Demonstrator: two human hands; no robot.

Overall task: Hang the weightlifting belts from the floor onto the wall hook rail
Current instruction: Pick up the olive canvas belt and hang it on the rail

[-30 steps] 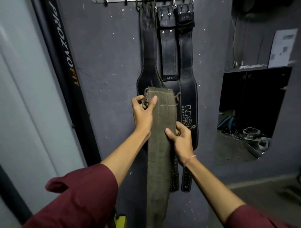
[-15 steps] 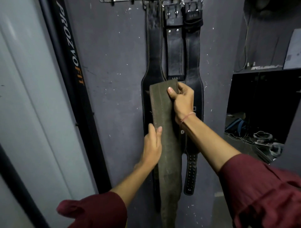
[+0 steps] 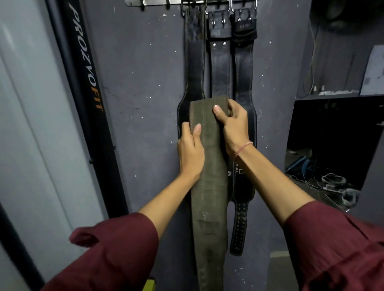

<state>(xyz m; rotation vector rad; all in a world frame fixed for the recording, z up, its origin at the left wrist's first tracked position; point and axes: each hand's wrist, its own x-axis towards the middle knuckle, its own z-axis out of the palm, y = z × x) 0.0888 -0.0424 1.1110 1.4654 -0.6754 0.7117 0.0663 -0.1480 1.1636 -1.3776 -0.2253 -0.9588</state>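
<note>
The green belt point(image 3: 207, 176) hung straight down in front of the wall, with its long side running up and down. Its top end was well below the hook rail point(image 3: 145, 2), which was right above it. The right hand point(image 3: 234, 126) gripped that top end, so it was the hand nearer the rail. The left hand point(image 3: 190, 153) held the belt's left edge a little lower, thumb on the front. The belt looked wide, worn and dull green, with sewn lines. Three black belts point(image 3: 195, 62) hung behind it.
</note>
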